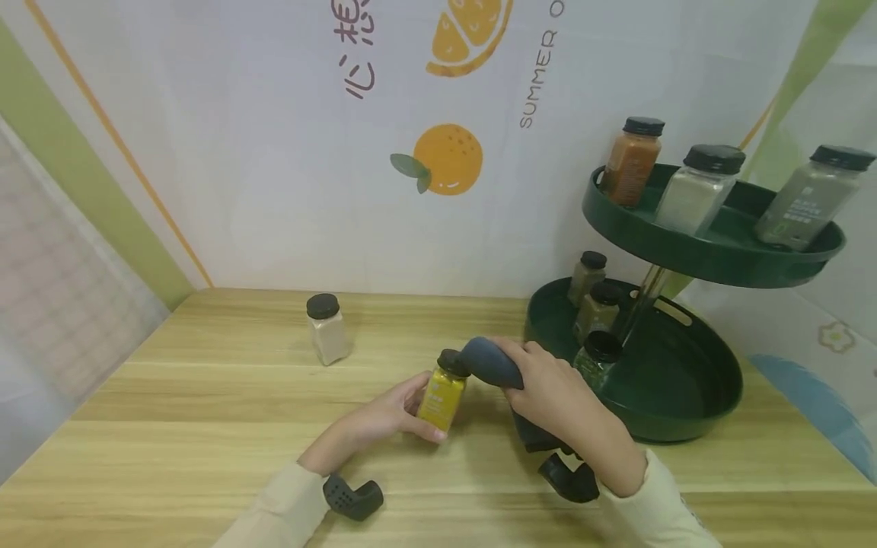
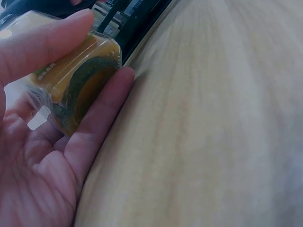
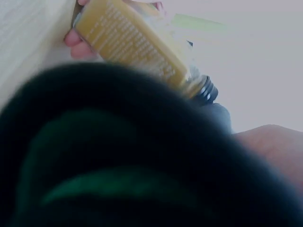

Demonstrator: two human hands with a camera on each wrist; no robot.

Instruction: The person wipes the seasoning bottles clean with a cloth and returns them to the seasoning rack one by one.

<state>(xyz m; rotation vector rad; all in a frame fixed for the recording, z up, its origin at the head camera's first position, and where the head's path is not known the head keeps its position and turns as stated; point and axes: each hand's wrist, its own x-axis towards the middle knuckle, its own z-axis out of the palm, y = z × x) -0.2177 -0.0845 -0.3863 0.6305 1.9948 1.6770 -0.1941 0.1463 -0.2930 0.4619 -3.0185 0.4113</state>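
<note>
My left hand (image 1: 404,411) grips a square spice bottle (image 1: 441,399) with yellow contents and a black cap, tilted, its lower end between thumb and fingers. In the left wrist view, the base of the bottle (image 2: 87,80) faces the camera. My right hand (image 1: 551,384) holds a dark blue handheld device (image 1: 492,363), shaped like a barcode scanner, by its grip. The device's rounded head overlaps the bottle's cap in the head view. A large dark shape (image 3: 113,142) fills much of the right wrist view, with the bottle's printed side (image 3: 132,40) beyond it.
A black-capped bottle of pale powder (image 1: 329,329) stands on the wooden table (image 1: 205,396) at the back left. To the right is a dark green two-tier rack (image 1: 685,411) with several spice bottles on both tiers. A printed white cloth (image 1: 274,190) hangs behind.
</note>
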